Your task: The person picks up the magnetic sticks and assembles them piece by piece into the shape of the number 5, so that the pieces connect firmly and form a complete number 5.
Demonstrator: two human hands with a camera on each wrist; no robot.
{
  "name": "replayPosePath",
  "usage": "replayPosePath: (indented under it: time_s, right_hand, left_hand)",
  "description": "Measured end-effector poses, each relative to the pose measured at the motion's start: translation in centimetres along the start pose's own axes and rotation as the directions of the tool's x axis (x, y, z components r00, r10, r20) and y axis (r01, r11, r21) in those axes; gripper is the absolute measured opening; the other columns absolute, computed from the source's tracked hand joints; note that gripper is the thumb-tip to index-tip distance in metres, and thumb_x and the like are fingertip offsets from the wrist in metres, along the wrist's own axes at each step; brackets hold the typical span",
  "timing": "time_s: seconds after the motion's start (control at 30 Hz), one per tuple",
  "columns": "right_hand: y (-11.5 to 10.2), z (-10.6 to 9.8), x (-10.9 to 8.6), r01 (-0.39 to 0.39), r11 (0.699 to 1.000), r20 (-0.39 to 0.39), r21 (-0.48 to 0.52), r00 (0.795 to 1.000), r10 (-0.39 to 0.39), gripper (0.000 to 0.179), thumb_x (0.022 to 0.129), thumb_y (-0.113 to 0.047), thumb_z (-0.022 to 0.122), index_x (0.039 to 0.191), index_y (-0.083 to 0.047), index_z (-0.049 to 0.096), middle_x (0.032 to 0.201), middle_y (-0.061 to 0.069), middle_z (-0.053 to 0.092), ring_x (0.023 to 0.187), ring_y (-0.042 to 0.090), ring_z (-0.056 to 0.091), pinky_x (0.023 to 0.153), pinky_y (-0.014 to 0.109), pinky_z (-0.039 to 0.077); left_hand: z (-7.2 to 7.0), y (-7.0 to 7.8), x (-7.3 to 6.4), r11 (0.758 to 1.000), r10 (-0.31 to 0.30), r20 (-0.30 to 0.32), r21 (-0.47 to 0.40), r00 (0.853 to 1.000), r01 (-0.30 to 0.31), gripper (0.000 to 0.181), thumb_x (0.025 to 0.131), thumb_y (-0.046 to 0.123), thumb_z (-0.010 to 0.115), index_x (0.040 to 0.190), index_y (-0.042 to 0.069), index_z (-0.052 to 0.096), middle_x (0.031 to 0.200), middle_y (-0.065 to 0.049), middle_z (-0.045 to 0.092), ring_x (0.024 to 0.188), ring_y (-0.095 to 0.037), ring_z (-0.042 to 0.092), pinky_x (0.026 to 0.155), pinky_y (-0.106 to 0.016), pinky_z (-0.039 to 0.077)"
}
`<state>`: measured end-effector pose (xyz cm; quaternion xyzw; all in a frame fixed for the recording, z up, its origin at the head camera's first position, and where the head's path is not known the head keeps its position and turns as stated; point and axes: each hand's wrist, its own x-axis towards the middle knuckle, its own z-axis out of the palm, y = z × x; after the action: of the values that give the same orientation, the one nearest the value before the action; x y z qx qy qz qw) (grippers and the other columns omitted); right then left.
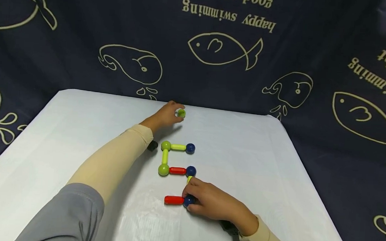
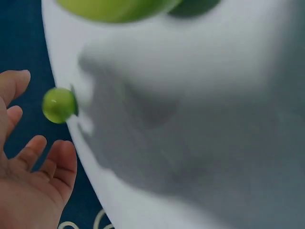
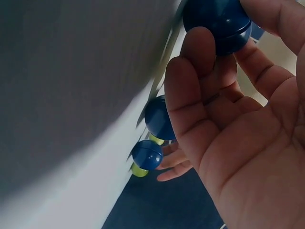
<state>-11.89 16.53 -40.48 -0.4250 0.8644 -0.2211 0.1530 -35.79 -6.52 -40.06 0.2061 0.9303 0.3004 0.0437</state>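
Note:
My left hand (image 1: 166,115) reaches to the far part of the white table, fingers spread around a loose green ball (image 1: 181,113). In the left wrist view a gap shows between the fingers and that green ball (image 2: 59,105). My right hand (image 1: 213,200) holds a blue ball (image 1: 188,200) between thumb and fingers at the near end of a magnetic stick-and-ball figure. A red stick (image 1: 174,200) points left from this ball; a yellow-green stick (image 1: 189,179), partly hidden by the fingers, runs up toward another blue ball (image 1: 191,171).
The rest of the figure lies mid-table: a red stick (image 1: 177,170), green balls (image 1: 163,169), yellow-green sticks (image 1: 178,147) and a far blue ball (image 1: 190,148). A dark object (image 1: 152,145) shows beside the left forearm. Dark patterned cloth (image 1: 214,81) hangs behind the table.

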Motion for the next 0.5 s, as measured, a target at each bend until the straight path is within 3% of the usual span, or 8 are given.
replayPosePath:
  time_s: [0.2, 0.5]
  right_hand:
    - [0.1, 0.1, -0.2, -0.015, 1.0, 0.006, 0.01, 1.0, 0.015, 0.017, 0.092, -0.017, 0.07, 0.106, -0.023, 0.063, 0.1, -0.011, 0.048, 0.08, 0.002, 0.05, 0.071, 0.016, 0.043]
    - [0.1, -0.1, 0.0, -0.005, 1.0, 0.008, -0.002, 1.0, 0.005, 0.016, 0.092, -0.018, 0.069, 0.106, -0.022, 0.063, 0.101, -0.011, 0.049, 0.081, 0.001, 0.05, 0.072, 0.015, 0.043]
  left_hand:
    - [0.5, 0.1, 1.1, 0.999, -0.045, 0.078, -0.019, 0.996, 0.046, 0.06, 0.092, 0.016, 0.069, 0.147, 0.007, 0.047, 0.146, -0.02, 0.04, 0.135, -0.034, 0.04, 0.112, -0.044, 0.031]
    - [1.5, 0.3, 1.0, 0.995, -0.08, 0.041, 0.055, 0.996, 0.077, 0.052, 0.092, 0.013, 0.069, 0.141, 0.008, 0.05, 0.134, -0.019, 0.047, 0.124, -0.031, 0.049, 0.109, -0.042, 0.035]
